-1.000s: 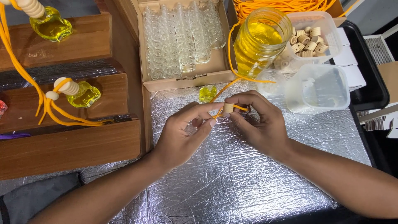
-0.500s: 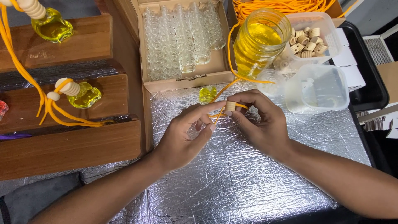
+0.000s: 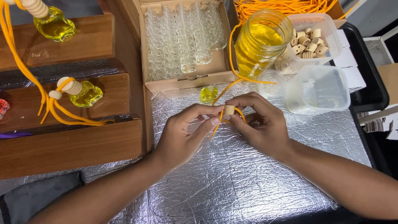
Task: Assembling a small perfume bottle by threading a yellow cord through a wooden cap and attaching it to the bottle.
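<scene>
Shelves (image 3: 62, 49): three wooden steps at the left; the top one carries one small bottle (image 3: 54, 25) of yellow liquid with a ribbed wooden cap, the middle one a second filled bottle (image 3: 86, 93) with the same cap; orange cords hang from both.
Left hand (image 3: 182, 135): fingers pinched shut on the bead, thumb and forefinger tips at its left side.
Bead (image 3: 229, 109): one pale wooden bead, held between both hands just above the foil-covered table (image 3: 232, 186), threaded on the cord.
Cord (image 3: 230, 66): orange, running up from the bead to the jar's mouth; short ends stick out below the fingers.
Box (image 3: 186, 81): open cardboard box behind the hands, packed with rows of empty clear glass bottles, too many to count.
Heart bottle (image 3: 208, 93): one small yellow-filled bottle on the foil, just in front of the box.
Right hand (image 3: 261, 124): fingers closed on the bead and cord from the right.
Jar (image 3: 261, 43): one glass jar, mostly full of yellow liquid.
Tubs: two clear plastic; the rear tub (image 3: 321, 31) holds wooden caps, the front tub's (image 3: 321, 89) contents cannot be told.
</scene>
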